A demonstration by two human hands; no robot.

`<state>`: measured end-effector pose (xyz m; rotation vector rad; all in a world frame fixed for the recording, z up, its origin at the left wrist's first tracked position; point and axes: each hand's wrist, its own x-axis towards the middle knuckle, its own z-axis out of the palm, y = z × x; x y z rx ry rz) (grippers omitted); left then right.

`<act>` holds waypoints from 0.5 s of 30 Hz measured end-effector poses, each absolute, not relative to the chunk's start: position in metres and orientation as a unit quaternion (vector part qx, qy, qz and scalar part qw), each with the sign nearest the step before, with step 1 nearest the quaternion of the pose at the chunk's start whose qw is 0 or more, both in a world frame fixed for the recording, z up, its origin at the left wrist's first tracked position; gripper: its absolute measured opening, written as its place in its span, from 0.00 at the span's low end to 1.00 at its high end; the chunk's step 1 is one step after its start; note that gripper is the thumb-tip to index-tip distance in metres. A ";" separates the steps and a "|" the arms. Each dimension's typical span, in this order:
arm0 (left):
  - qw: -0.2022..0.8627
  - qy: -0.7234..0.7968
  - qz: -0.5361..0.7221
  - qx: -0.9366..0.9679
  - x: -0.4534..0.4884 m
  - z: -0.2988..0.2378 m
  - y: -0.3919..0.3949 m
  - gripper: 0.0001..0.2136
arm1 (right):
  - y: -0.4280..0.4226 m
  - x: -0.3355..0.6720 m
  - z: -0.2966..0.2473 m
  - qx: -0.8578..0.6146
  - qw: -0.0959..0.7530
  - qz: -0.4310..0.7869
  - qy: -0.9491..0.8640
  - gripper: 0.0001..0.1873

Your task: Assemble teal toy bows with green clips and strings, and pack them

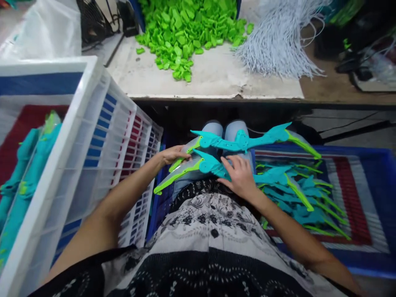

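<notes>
Two toy bows with teal bodies and lime-green limb tips lie side by side over my lap. My left hand (175, 154) is closed round the left limb of the farther toy bow (229, 143), its fingertips between the two bows. Across the middle of the nearer toy bow (210, 167) lies my right hand (239, 175), thumb and fingers bent over it and hiding its grip. Clear film or a translucent part shows along the left limbs. To the right, a blue crate (379, 206) holds several similar teal and green bows (306, 198).
A white plastic basket (93, 99) stands at my left with bagged teal parts (34, 165) inside. On the worktable (216, 84) ahead lie a heap of small green pieces (182, 37) and a bundle of pale cords (278, 45). A dark fan (94, 20) stands at the back left.
</notes>
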<state>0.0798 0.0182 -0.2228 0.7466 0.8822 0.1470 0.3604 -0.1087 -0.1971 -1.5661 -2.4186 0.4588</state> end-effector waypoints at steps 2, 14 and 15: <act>0.816 0.437 0.093 0.366 0.065 -0.225 0.022 0.24 | -0.113 0.370 -0.198 -0.524 0.030 0.146 -0.838 0.36; 0.641 0.599 0.097 0.470 0.005 -0.237 0.057 0.25 | -0.036 0.322 -0.181 -0.376 -0.061 0.223 -0.898 0.24; 0.587 0.618 0.113 0.511 0.007 -0.232 0.062 0.25 | -0.010 0.326 -0.173 -0.384 -0.037 0.213 -0.897 0.19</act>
